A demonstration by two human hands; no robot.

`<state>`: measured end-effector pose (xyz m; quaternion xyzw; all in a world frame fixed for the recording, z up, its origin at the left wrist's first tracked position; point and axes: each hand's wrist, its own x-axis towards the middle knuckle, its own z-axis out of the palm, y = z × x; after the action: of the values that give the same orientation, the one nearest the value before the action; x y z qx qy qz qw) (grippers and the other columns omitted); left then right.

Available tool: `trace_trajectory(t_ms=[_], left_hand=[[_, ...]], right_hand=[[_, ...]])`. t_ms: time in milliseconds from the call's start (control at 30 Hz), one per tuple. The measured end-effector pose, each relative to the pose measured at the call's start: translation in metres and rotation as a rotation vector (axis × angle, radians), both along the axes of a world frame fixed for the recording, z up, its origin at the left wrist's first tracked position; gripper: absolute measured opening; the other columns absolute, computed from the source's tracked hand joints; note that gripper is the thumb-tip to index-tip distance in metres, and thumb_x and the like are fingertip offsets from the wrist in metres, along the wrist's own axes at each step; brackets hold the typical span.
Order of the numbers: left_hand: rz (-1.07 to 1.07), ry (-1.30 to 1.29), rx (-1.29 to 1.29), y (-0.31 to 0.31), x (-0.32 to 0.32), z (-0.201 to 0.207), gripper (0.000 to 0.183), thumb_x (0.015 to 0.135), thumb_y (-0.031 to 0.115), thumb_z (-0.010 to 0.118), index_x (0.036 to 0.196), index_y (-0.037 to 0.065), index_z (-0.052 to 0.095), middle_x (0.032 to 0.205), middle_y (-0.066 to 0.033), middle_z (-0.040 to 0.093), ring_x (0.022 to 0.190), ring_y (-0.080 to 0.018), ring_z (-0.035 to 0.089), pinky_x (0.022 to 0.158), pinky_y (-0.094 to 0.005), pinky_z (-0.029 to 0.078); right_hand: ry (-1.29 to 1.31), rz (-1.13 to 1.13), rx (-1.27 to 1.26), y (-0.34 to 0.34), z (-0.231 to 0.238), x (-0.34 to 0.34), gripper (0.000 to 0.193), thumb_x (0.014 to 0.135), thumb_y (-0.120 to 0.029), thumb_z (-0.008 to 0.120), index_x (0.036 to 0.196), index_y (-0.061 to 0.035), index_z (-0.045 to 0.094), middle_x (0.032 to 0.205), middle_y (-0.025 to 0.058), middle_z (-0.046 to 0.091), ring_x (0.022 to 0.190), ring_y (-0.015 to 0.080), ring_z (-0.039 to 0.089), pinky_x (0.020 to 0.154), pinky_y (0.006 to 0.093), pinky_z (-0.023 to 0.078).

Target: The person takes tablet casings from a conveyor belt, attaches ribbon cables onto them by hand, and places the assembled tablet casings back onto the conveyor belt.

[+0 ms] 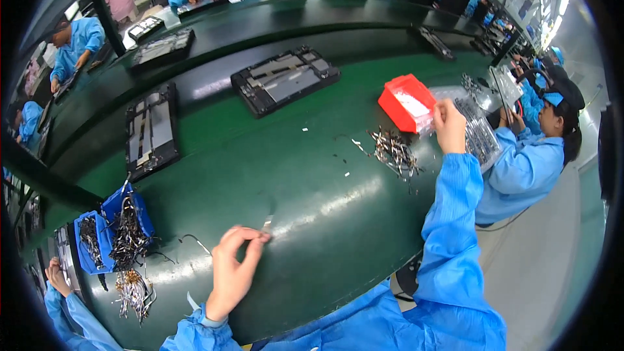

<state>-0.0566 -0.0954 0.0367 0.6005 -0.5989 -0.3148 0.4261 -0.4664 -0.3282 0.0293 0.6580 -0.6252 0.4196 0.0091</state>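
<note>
My left hand [231,273] is low in the middle, its thumb and forefinger pinched on a small flat strip with a silvery end [267,224], just above the green bench. My right hand [451,130] is at the right edge of an open red bin [389,105], fingertips closed together; whatever they hold is too small to make out. White pieces and clear plastic [411,105] lie inside the bin. Below it is a loose heap of short dark cables with metal ends [394,153]. A single thin cable [195,242] rests to the left of my left hand.
Open tablet-like devices [286,81] [152,131] lie along the bench's far side. Two blue bins [133,203] hold dark cables at left, with a pale cable bundle [135,296] in front. A clear tray [478,133] and a seated co-worker [530,166] are at right.
</note>
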Motion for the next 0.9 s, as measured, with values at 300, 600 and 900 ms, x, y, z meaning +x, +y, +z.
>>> trace_trajectory(t_ms=[300,600,900], left_hand=[[0.269,-0.158,0.101,0.025,0.054,-0.015,0.009,0.090,0.005,0.056,0.085,0.002,0.063,0.083,-0.0064,0.068,0.084,-0.0216,0.066,0.103,-0.0402,0.038],[0.290,0.357,-0.243,-0.140,-0.002,-0.017,0.016,0.099,0.013,0.048,0.093,0.001,0.056,0.076,-0.0061,0.067,0.075,-0.0104,0.061,0.073,-0.0234,0.043],[0.215,0.394,-0.278,-0.265,0.020,-0.061,0.015,0.096,0.008,0.046,0.090,0.000,0.058,0.080,-0.0117,0.067,0.076,-0.0196,0.066,0.073,-0.0316,0.054]], right_hand=[[0.610,-0.370,0.142,-0.059,-0.020,-0.019,0.020,0.072,-0.025,0.071,0.087,-0.0119,0.068,0.086,0.0102,0.067,0.086,0.0308,0.063,0.073,0.0426,0.050],[0.097,0.555,0.090,-0.150,-0.009,0.137,0.036,0.073,-0.018,0.070,0.106,-0.0043,0.066,0.108,0.0177,0.066,0.105,0.0348,0.060,0.095,0.0406,0.047],[-0.274,0.349,0.398,-0.171,-0.094,0.218,0.060,0.084,-0.022,0.065,0.140,-0.0193,0.042,0.117,0.0199,0.063,0.111,0.0386,0.059,0.096,0.0524,0.040]])
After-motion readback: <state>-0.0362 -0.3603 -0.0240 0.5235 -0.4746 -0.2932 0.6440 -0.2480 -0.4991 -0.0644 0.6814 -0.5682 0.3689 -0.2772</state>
